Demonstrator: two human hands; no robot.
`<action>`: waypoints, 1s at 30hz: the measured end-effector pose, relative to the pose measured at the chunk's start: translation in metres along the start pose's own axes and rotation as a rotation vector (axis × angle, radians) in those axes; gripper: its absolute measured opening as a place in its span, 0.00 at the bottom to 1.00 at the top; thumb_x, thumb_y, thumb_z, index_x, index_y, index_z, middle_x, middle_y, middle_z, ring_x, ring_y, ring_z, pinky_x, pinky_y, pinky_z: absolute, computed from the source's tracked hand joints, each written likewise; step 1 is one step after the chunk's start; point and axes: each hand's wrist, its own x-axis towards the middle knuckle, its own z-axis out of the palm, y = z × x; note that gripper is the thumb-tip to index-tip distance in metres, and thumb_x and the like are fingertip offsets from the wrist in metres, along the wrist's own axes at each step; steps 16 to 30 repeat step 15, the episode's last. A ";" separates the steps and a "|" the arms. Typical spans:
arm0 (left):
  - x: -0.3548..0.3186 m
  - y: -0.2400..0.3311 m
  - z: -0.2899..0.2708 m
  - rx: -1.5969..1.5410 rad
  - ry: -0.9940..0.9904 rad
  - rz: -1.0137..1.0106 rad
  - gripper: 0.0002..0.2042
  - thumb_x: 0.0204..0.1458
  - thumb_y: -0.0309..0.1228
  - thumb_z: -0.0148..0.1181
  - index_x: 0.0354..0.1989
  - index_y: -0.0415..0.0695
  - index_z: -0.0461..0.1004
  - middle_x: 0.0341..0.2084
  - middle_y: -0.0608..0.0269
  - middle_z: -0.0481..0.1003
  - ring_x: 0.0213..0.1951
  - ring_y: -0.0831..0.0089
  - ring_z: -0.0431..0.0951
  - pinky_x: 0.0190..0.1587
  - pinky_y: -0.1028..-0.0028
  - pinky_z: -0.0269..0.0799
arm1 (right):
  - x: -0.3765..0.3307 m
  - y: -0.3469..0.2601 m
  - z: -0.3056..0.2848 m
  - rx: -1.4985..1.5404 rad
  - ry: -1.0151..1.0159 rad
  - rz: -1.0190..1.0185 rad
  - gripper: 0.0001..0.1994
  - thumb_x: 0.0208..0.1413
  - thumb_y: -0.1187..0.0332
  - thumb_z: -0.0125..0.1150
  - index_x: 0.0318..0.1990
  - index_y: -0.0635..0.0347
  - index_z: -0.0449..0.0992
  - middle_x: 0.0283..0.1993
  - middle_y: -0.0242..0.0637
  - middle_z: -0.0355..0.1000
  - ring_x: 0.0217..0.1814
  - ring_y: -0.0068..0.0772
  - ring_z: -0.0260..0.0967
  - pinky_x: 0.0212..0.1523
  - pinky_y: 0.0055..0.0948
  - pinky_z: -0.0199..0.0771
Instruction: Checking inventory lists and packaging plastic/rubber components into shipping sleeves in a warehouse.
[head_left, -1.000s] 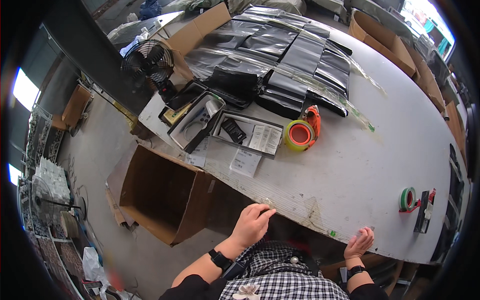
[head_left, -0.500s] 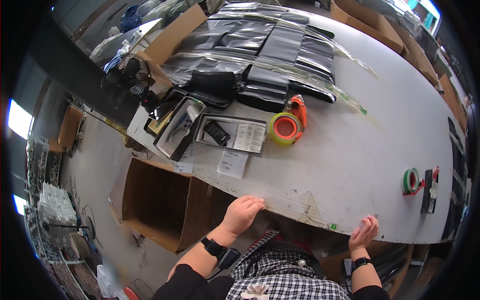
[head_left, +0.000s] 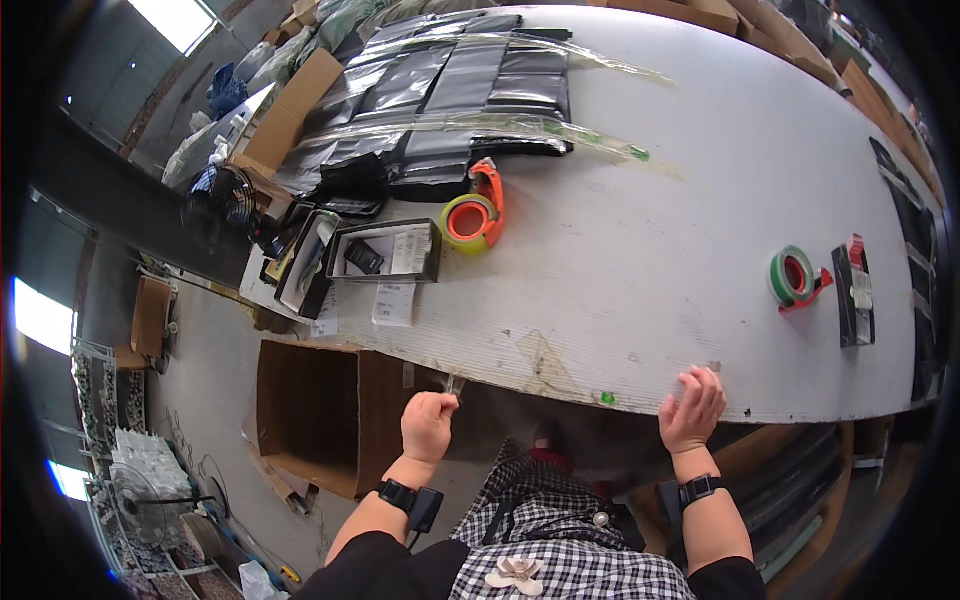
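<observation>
My left hand (head_left: 428,425) is just below the near edge of the white table (head_left: 640,260). Its fingers are pinched on a short strip of clear tape (head_left: 455,385) that hangs from that edge. My right hand (head_left: 692,408) rests on the table's edge farther right with its fingers spread and nothing in it. A yellow tape roll in an orange dispenser (head_left: 472,215) lies in the middle of the table. A green tape roll on a red holder (head_left: 795,278) lies to the right, closer to my right hand.
A black tray with papers (head_left: 385,250) and more trays lie at the left edge. Black plastic bags (head_left: 450,90) cover the far side. An open cardboard box (head_left: 310,410) stands on the floor under the table's left end. A black flat item (head_left: 855,295) lies at the right.
My left hand came off the table's top edge, dropped a little below it and closed its fingers. My right hand stayed on the edge. The view shifted left.
</observation>
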 end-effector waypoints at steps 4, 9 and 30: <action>-0.069 0.022 0.020 -0.062 -0.400 0.022 0.04 0.46 0.25 0.65 0.28 0.44 0.75 0.27 0.58 0.77 0.33 0.56 0.77 0.38 0.63 0.74 | -0.004 0.006 -0.012 0.162 -0.039 0.018 0.18 0.48 0.66 0.61 0.47 0.57 0.70 0.56 0.44 0.64 0.64 0.52 0.59 0.62 0.50 0.59; -0.116 0.010 0.036 -0.260 -0.310 -0.603 0.03 0.50 0.23 0.63 0.30 0.41 0.75 0.26 0.62 0.78 0.32 0.70 0.79 0.38 0.71 0.75 | -0.047 0.010 -0.059 0.393 -0.109 -0.010 0.18 0.41 0.75 0.65 0.44 0.56 0.72 0.52 0.44 0.66 0.59 0.51 0.61 0.60 0.47 0.62; -0.073 0.049 0.064 -1.082 -0.483 -0.883 0.30 0.56 0.26 0.64 0.64 0.43 0.55 0.43 0.61 0.78 0.44 0.78 0.76 0.42 0.78 0.69 | -0.095 -0.029 -0.052 0.930 -0.508 0.086 0.05 0.46 0.71 0.65 0.33 0.54 0.79 0.36 0.38 0.78 0.44 0.44 0.75 0.48 0.38 0.75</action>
